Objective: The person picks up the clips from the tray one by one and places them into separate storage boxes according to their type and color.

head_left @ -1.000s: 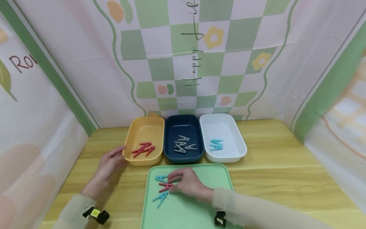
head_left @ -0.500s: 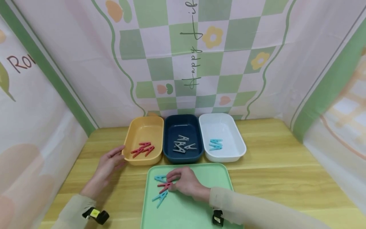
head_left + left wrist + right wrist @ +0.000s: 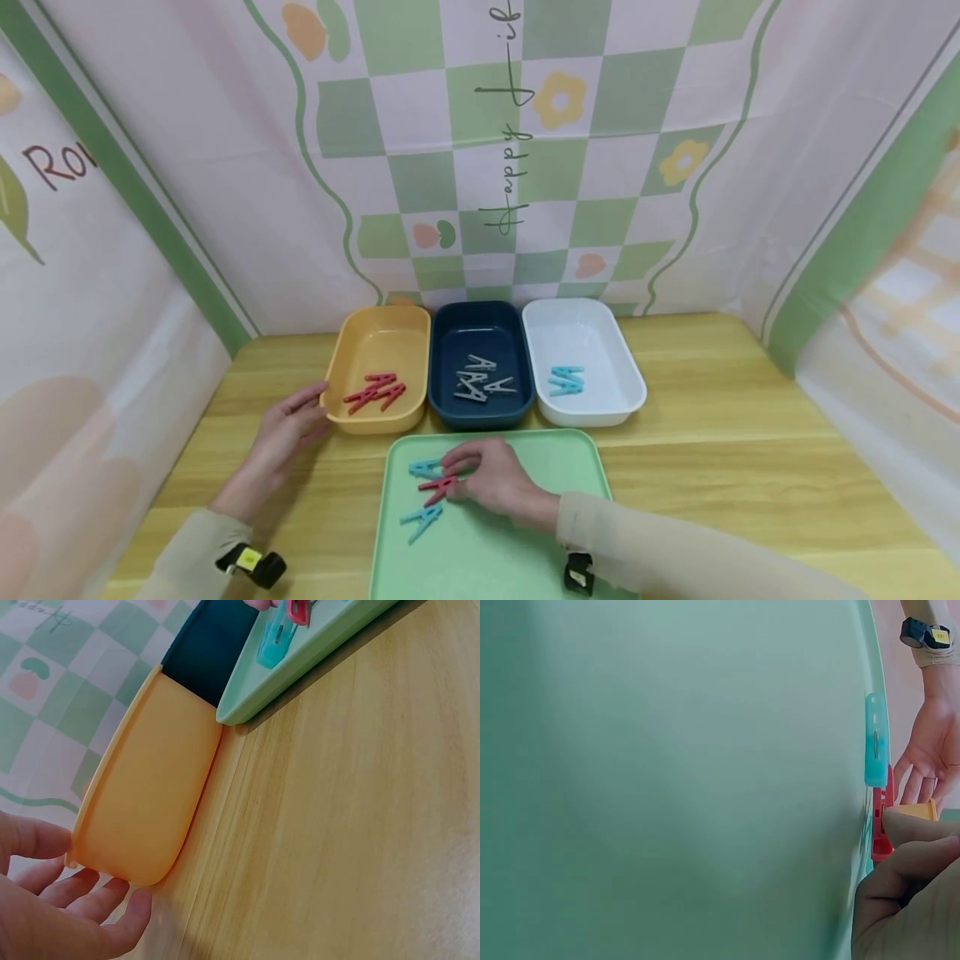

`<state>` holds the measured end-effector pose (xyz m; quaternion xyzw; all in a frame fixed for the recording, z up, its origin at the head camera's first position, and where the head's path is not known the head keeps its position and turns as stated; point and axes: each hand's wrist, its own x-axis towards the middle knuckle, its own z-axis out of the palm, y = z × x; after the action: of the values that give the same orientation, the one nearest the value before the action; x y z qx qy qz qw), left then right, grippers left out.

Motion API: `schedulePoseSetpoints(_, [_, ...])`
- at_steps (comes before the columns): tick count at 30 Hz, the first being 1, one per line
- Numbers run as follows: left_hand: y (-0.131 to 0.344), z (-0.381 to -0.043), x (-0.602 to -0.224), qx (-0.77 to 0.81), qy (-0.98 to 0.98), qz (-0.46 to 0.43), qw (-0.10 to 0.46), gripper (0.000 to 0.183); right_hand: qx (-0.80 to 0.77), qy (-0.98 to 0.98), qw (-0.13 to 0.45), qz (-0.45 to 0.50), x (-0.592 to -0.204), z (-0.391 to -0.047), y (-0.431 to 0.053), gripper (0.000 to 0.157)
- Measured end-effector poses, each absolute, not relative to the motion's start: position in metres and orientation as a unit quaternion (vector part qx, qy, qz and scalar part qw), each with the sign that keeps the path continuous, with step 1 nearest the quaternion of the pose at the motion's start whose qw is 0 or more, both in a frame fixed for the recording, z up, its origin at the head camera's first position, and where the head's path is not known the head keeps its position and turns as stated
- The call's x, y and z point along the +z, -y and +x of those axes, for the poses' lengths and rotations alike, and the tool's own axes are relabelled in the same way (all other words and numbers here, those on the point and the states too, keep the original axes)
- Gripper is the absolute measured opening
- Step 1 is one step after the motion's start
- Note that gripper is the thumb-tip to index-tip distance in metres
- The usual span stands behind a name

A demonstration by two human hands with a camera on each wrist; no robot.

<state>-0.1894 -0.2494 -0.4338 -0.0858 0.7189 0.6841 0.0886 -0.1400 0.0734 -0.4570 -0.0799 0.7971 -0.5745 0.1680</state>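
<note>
My right hand (image 3: 495, 479) pinches a red clothespin (image 3: 438, 487) by one end, low over the green tray (image 3: 517, 546). One light-blue clothespin (image 3: 423, 468) lies just beyond it, beside my fingers, and another light-blue clothespin (image 3: 422, 522) lies on the near side. In the right wrist view a fingertip rests against the red clothespin (image 3: 882, 825), partly covering it. My left hand (image 3: 288, 425) touches the left side of the yellow bin (image 3: 378, 329), its fingers loosely spread. The left wrist view shows those fingers at the rim and outer wall of the yellow bin (image 3: 142, 780).
Red clothespins (image 3: 375, 392) lie in the yellow bin. A navy bin (image 3: 480, 321) beside it holds several grey clothespins (image 3: 476, 379), and light-blue clothespins (image 3: 567, 380) sit in a white bin (image 3: 585, 333) to the right. Behind the wooden table (image 3: 712, 400) hangs a patterned cloth (image 3: 420, 117).
The red clothespin has turned slightly in my right fingers, its near leg now pointing more towards me. My left hand stays at the yellow bin.
</note>
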Motion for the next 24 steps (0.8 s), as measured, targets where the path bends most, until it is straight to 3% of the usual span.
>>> schedulePoseSetpoints(24, [0.249,-0.189,-0.432,0.681,-0.720,-0.099,0.091,0.058,-0.556,-0.816,0.136,-0.077,-0.454,-0.145,-0.107,0.035])
